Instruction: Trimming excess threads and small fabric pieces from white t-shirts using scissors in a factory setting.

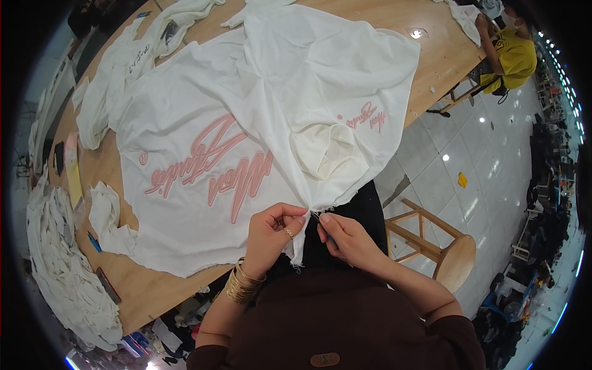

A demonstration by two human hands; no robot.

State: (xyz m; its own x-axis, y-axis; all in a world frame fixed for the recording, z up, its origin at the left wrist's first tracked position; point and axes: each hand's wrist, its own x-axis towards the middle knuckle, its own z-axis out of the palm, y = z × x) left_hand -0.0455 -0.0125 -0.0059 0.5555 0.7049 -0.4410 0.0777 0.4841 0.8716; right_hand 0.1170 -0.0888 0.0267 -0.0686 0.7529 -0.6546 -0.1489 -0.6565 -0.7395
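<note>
A large white garment (185, 111) with pink lettering lies spread over the table, its near part hanging past the edge toward me. My left hand (275, 234), with a ring and several gold bangles, pinches a gathered bit of its raw edge. Right beside it, my right hand (345, 237) is closed round a small dark tool (316, 216), which looks like thread snips. The tool's tip is at the pinched cloth; most of it is hidden by my fingers. Loose threads hang from the frayed edge just below and right of my fingertips.
More white garments (117, 80) lie at the far left, with a heap of white cloth (68, 271) at the near left. A wooden stool (453, 262) stands on the tiled floor at right. Far right, a person in a yellow top (515, 58) handles white cloth at the table (139, 296).
</note>
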